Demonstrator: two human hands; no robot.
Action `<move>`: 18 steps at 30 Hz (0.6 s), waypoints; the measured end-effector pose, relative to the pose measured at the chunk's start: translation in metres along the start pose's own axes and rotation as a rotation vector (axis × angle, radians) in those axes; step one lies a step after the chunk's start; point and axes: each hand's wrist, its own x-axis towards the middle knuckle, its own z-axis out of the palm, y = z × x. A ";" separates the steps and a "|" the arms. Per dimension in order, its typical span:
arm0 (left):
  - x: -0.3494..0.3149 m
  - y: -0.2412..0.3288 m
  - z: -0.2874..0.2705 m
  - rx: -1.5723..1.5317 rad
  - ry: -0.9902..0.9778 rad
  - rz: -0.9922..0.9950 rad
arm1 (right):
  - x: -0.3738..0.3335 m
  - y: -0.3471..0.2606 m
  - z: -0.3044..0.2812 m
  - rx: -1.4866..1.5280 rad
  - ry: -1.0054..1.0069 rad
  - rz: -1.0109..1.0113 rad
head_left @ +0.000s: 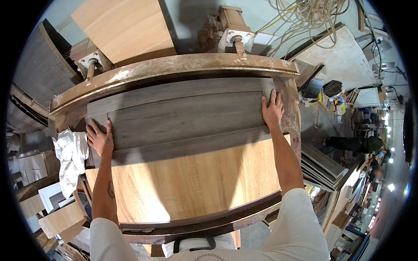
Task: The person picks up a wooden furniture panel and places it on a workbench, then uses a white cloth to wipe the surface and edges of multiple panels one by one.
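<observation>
A grey wood-grain framed door panel (187,115) lies flat across the far part of the bench. My left hand (101,138) rests on its left end, fingers spread. On the right end lies my right hand (273,109), its fingers also stretched out along the panel's short edge. Nearer to me is a light oak-coloured board (196,178), next to the grey panel's near edge. Beyond the panel runs a worn brown bar (174,68) joined to two metal rods.
A white crumpled cloth (73,156) hangs at the bench's left edge. Stacked grey panels (322,163) stand to the right. A pale board (126,28) leans behind the bar. Coiled hoses (309,19) hang at the far right. Another person (370,145) is in the distance.
</observation>
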 end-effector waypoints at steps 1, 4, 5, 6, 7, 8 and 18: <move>0.001 -0.001 0.000 0.012 -0.006 -0.003 | 0.000 -0.001 0.000 -0.005 -0.010 0.004; 0.002 -0.003 -0.001 0.034 0.000 -0.008 | 0.001 -0.003 0.005 0.014 0.023 0.013; 0.002 -0.003 -0.001 0.028 0.001 -0.011 | 0.001 -0.003 0.006 0.016 0.034 0.009; 0.003 -0.002 -0.002 0.022 0.002 -0.013 | 0.001 -0.003 0.007 0.017 0.046 0.004; 0.003 -0.001 -0.002 0.016 0.002 -0.016 | 0.002 -0.002 0.008 0.018 0.057 0.000; 0.003 -0.002 -0.002 0.020 -0.002 -0.018 | 0.002 -0.002 0.009 0.019 0.064 -0.008; 0.004 -0.004 0.004 0.019 0.012 0.008 | 0.003 0.002 0.013 0.043 0.094 0.027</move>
